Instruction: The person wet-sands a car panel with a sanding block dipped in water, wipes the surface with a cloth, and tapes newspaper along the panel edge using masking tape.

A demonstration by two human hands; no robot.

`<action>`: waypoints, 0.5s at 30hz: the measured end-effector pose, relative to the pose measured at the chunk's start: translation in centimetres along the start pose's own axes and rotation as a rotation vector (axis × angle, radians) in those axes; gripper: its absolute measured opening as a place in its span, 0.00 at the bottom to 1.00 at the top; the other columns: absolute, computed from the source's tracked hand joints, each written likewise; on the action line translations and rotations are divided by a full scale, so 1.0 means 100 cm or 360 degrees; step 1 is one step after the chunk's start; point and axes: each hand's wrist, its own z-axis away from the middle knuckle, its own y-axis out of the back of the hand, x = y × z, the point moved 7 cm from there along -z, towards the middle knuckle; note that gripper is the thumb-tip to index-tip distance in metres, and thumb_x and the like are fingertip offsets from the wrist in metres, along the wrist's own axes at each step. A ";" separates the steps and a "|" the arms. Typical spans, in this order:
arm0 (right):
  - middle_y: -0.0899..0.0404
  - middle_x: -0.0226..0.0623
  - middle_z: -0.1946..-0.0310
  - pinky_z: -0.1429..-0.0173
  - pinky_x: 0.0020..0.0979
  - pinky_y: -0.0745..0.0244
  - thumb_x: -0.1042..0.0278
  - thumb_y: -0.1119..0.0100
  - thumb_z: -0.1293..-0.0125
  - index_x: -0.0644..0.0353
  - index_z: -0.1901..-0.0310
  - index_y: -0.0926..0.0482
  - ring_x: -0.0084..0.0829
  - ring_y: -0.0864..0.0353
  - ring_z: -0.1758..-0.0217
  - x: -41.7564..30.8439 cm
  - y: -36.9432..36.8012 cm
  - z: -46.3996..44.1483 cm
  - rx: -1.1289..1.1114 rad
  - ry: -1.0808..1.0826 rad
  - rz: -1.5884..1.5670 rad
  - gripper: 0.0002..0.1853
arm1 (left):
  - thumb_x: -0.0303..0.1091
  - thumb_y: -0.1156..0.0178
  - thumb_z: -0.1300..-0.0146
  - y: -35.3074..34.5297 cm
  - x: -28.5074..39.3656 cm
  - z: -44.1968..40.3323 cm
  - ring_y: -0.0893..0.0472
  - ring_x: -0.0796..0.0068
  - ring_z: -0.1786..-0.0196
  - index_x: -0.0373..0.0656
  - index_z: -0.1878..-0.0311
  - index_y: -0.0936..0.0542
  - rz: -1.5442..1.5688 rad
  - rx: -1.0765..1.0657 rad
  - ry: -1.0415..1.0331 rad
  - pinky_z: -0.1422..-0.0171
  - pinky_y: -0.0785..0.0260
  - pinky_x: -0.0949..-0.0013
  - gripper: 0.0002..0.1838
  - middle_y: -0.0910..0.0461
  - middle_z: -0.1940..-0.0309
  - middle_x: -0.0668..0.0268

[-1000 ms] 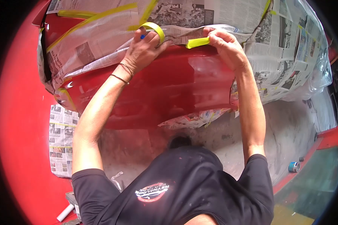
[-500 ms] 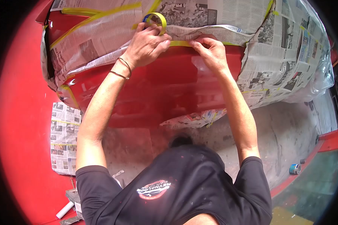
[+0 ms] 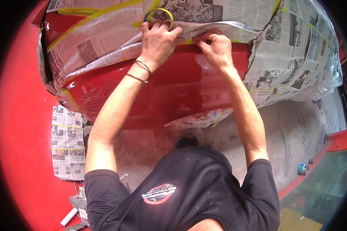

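Observation:
A glossy red car panel (image 3: 173, 84) lies in front of me, with newspaper sheets (image 3: 243, 13) covering the surface beyond it. My left hand (image 3: 158, 42) has its fingers around the lower side of a yellow tape roll (image 3: 159, 18), near the panel's upper edge. Close beside it on the right, my right hand (image 3: 216, 48) has thumb and forefinger pinched on the yellow tape strip (image 3: 237, 41) along the border of paper and panel. Part of that strip is hidden under my fingers.
More newspaper and clear plastic (image 3: 333, 73) wrap the right side. A red surface (image 3: 23, 146) with a newspaper-covered part (image 3: 67, 142) is at the left. A blue can (image 3: 302, 169) stands at the lower right, near a glass pane (image 3: 324, 192). Grey floor (image 3: 273, 134) lies below.
The yellow strip that hung from my right hand now lies along the paper's edge. My right hand has moved left, closer to my left hand. The tape roll has shifted slightly up and right.

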 end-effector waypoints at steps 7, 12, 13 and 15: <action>0.10 0.35 0.57 0.49 0.43 0.15 0.52 0.19 0.32 0.56 0.61 0.05 0.42 0.09 0.58 -0.006 0.001 0.003 0.0084 0.0167 0.0240 0.15 | 0.51 0.22 0.35 -0.005 0.006 -0.008 0.15 0.62 0.44 0.62 0.49 0.12 -0.0131 -0.0232 0.0119 0.36 0.35 0.42 0.15 0.14 0.55 0.66; 0.12 0.30 0.57 0.57 0.41 0.14 0.49 0.20 0.32 0.54 0.61 0.07 0.40 0.09 0.61 -0.009 0.001 0.007 0.0180 0.0298 0.0449 0.15 | 0.52 0.21 0.36 -0.004 0.006 -0.014 0.14 0.62 0.46 0.61 0.51 0.10 -0.0140 -0.0254 0.0130 0.35 0.34 0.42 0.15 0.13 0.59 0.66; 0.12 0.29 0.57 0.59 0.41 0.14 0.49 0.20 0.32 0.53 0.62 0.08 0.40 0.09 0.62 -0.010 0.001 0.008 0.0197 0.0337 0.0506 0.16 | 0.52 0.21 0.36 -0.004 0.007 -0.016 0.14 0.62 0.47 0.61 0.51 0.10 -0.0147 -0.0293 0.0146 0.35 0.34 0.43 0.15 0.13 0.59 0.66; 0.13 0.29 0.58 0.64 0.41 0.16 0.44 0.19 0.34 0.53 0.65 0.11 0.39 0.09 0.65 -0.009 0.001 0.007 0.0253 0.0449 0.0625 0.20 | 0.53 0.21 0.37 -0.003 0.006 -0.019 0.14 0.62 0.47 0.60 0.51 0.10 -0.0166 -0.0373 0.0180 0.35 0.34 0.43 0.16 0.13 0.59 0.65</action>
